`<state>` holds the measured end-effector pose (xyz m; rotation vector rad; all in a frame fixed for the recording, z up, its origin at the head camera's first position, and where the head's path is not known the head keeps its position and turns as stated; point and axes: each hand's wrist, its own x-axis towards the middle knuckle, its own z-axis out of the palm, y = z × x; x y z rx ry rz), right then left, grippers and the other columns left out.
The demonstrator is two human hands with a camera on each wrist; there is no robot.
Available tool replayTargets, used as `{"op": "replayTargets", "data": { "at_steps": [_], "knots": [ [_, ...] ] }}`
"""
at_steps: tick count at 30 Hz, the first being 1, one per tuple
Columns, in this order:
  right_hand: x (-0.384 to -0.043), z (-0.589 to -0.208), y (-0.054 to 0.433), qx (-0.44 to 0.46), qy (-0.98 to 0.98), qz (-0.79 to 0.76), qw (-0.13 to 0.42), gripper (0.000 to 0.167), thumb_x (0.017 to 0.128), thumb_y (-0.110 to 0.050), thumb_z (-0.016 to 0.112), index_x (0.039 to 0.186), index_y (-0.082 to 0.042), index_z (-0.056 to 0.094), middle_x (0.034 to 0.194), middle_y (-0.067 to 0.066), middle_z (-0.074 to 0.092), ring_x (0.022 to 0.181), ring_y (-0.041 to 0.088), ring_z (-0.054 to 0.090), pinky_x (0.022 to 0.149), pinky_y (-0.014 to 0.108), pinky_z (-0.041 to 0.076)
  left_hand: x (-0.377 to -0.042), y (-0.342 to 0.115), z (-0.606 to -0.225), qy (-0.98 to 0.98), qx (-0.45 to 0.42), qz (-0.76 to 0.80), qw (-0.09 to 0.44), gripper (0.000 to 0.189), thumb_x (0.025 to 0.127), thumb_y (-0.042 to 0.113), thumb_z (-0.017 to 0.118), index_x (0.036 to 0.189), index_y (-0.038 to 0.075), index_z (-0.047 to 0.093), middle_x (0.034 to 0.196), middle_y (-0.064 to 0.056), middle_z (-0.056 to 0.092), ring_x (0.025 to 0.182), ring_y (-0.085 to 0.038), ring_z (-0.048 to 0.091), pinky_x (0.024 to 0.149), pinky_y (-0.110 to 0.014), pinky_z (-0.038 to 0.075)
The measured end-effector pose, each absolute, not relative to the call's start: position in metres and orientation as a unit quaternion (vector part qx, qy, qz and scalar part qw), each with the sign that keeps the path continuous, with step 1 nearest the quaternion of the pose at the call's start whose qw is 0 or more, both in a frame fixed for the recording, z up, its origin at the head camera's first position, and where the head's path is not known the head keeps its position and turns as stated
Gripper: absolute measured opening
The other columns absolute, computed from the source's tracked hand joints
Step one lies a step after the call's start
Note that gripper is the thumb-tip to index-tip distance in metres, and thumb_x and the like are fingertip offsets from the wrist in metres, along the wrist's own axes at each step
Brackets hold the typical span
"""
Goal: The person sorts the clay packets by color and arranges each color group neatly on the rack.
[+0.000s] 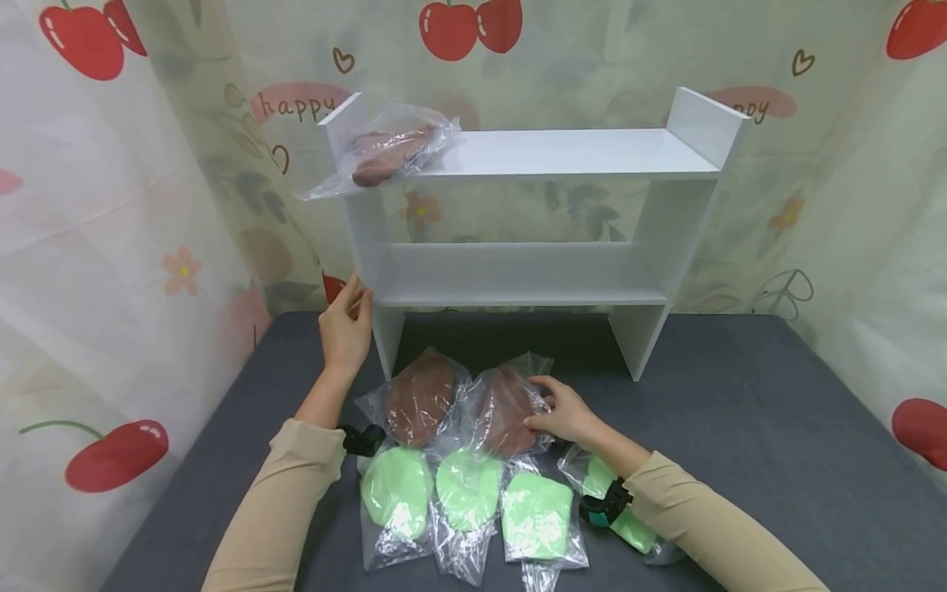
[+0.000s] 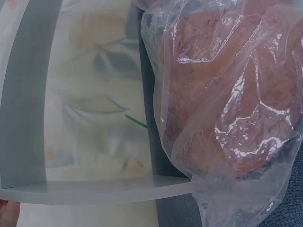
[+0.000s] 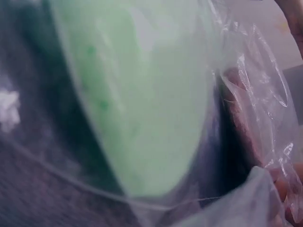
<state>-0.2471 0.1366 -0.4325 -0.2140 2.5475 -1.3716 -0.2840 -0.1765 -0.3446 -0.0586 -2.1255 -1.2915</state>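
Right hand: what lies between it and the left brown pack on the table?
Between the right hand and the left brown pack lies the right brown pack, as the head view shows.

Behind the bare left hand [image 1: 346, 329] and the bare right hand [image 1: 568, 411], a plain beige left sleeve [image 1: 270, 510] and a matching right sleeve [image 1: 718, 522] are worn, both creased toward the cuffs [image 1: 314, 440]. By the cuff behind the left hand, a black left wrist device [image 1: 362, 441] is fitted on the inner side; behind the right grip, a black right wrist device [image 1: 611, 500] is marked by a small teal patch [image 1: 598, 520].
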Motion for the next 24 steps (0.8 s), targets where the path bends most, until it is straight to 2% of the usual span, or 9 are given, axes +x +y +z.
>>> {"op": "replayTargets", "data": {
  "at_steps": [4, 8, 11, 14, 19, 24],
  "knots": [
    [-0.247, -0.427, 0.138, -0.078, 0.857, -0.494, 0.125, 0.063, 0.082, -0.007, 0.069, 0.139, -0.010, 0.041, 0.092, 0.019, 0.064, 0.052, 0.009, 0.049, 0.049, 0.024, 0.043, -0.284, -0.177, -0.345, -0.809, -0.023, -0.493, 0.319, 0.042, 0.095, 0.013, 0.053, 0.136, 0.004, 0.047, 0.130, -0.021, 0.055, 0.110, -0.034, 0.061, 0.089, -0.045, 0.052],
    [-0.245, -0.420, 0.141, -0.097, 0.841, -0.517, 0.125, 0.059, 0.084, -0.007, 0.067, 0.138, -0.009, 0.042, 0.110, 0.026, 0.061, 0.051, 0.008, 0.048, 0.049, 0.024, 0.044, -0.284, -0.177, -0.345, -0.809, -0.023, -0.495, 0.317, 0.042, 0.096, 0.013, 0.053, 0.136, 0.003, 0.047, 0.130, -0.022, 0.055, 0.110, -0.034, 0.062, 0.089, -0.045, 0.053],
    [-0.243, -0.414, 0.144, -0.104, 0.837, -0.523, 0.121, 0.058, 0.085, -0.008, 0.066, 0.138, -0.011, 0.043, 0.135, 0.031, 0.045, 0.055, 0.007, 0.051, 0.053, 0.024, 0.046, -0.284, -0.177, -0.345, -0.809, -0.023, -0.495, 0.316, 0.042, 0.096, 0.014, 0.052, 0.137, 0.004, 0.046, 0.130, -0.021, 0.055, 0.110, -0.033, 0.062, 0.089, -0.044, 0.053],
    [-0.240, -0.408, 0.146, -0.108, 0.838, -0.522, 0.117, 0.057, 0.086, -0.008, 0.065, 0.138, -0.013, 0.044, 0.144, 0.033, 0.032, 0.062, 0.008, 0.057, 0.058, 0.024, 0.049, -0.284, -0.178, -0.345, -0.808, -0.024, -0.496, 0.317, 0.042, 0.096, 0.014, 0.052, 0.137, 0.004, 0.047, 0.131, -0.021, 0.055, 0.110, -0.033, 0.062, 0.089, -0.044, 0.053],
    [-0.235, -0.398, 0.151, -0.125, 0.831, -0.531, 0.104, 0.055, 0.087, -0.007, 0.065, 0.138, -0.012, 0.044, 0.146, 0.034, 0.027, 0.075, 0.010, 0.064, 0.065, 0.025, 0.052, -0.284, -0.178, -0.345, -0.808, -0.026, -0.498, 0.315, 0.042, 0.096, 0.013, 0.052, 0.137, 0.005, 0.046, 0.131, -0.021, 0.055, 0.111, -0.033, 0.061, 0.089, -0.044, 0.053],
    [-0.230, -0.387, 0.155, -0.147, 0.814, -0.552, 0.100, 0.056, 0.087, -0.007, 0.063, 0.139, -0.010, 0.042, 0.145, 0.033, 0.030, 0.070, 0.007, 0.064, 0.066, 0.023, 0.054, -0.284, -0.178, -0.345, -0.807, -0.028, -0.501, 0.312, 0.043, 0.096, 0.014, 0.051, 0.138, 0.005, 0.045, 0.132, -0.020, 0.054, 0.112, -0.032, 0.061, 0.090, -0.043, 0.052]
  ]
}}
